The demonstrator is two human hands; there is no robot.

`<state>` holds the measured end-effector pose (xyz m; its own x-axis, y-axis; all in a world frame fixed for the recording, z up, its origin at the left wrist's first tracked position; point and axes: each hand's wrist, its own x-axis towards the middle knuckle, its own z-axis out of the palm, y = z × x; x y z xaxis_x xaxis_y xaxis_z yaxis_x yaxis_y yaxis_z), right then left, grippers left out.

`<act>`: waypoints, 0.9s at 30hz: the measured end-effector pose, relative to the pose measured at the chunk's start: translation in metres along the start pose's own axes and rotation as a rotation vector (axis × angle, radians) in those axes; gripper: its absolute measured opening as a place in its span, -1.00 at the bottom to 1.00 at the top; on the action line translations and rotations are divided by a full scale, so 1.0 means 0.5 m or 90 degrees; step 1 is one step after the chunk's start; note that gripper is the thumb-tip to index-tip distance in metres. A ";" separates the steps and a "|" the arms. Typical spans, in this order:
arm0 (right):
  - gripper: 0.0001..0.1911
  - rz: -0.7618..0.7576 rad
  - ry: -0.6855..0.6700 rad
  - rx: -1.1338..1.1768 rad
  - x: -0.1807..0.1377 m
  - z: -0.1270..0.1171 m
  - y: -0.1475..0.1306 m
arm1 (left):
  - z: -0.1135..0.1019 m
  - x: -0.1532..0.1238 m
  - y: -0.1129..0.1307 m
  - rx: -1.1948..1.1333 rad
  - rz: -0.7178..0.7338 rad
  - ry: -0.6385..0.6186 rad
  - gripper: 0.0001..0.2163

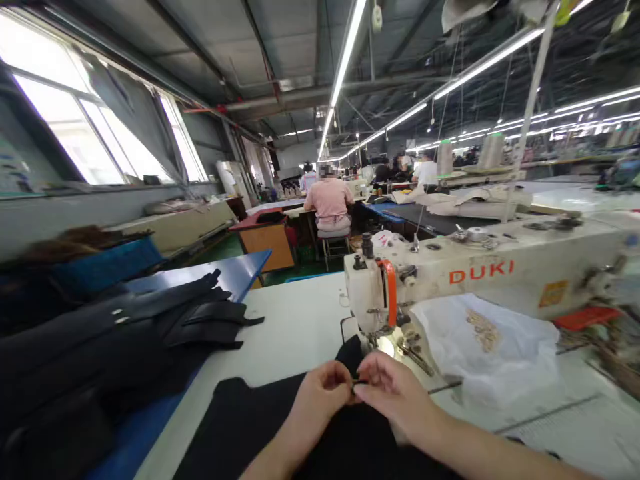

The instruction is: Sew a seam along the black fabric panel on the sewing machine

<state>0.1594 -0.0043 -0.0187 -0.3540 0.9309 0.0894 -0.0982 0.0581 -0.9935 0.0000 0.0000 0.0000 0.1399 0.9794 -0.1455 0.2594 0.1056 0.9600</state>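
My left hand and my right hand meet just in front of the sewing machine, thumbs and fingers pinched together. Between the fingertips is a small edge of black fabric. The rest of that fabric spreads flat over the white table under both wrists. A narrow part of it reaches up beside the needle area, where a small lamp glows. My fingers partly hide exactly what is pinched.
On the right, a white plastic bag with small tan pieces leans against the machine. Black cut pieces lie piled on a blue surface at left. Farther ahead a person in a pink top sits on a stool. A red tray is at far right.
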 end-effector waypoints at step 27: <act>-0.93 -0.086 0.103 -0.200 -0.002 -0.021 0.003 | 0.003 -0.012 0.000 -0.160 -0.051 -0.054 -0.77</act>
<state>0.1690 -0.0012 -0.0210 -0.2041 0.9507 0.2336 0.1645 0.2686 -0.9491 0.0005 -0.0061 0.0003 0.2112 0.9495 -0.2321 0.0292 0.2312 0.9725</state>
